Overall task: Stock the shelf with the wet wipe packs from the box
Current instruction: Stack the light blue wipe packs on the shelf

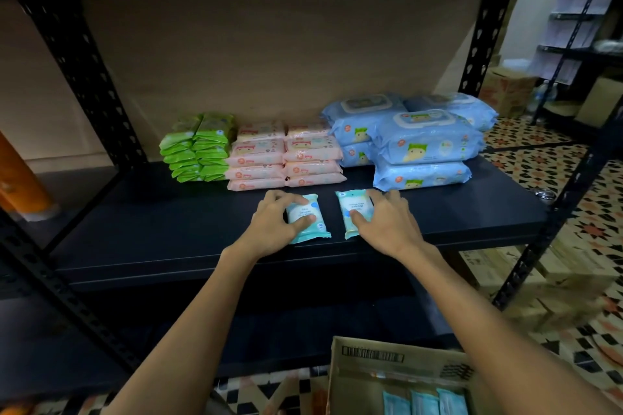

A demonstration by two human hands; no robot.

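Wipe packs [308,217] in hands, pink stacks [285,155] just behind

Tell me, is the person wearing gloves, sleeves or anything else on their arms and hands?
No. Both forearms are bare as far as the picture shows, with no sleeves in view. The left hand and right hand have no gloves, and I see no watch, bracelet or rings.

Two teal packs [308,217], five big blue packs [424,138], one box [371,360].
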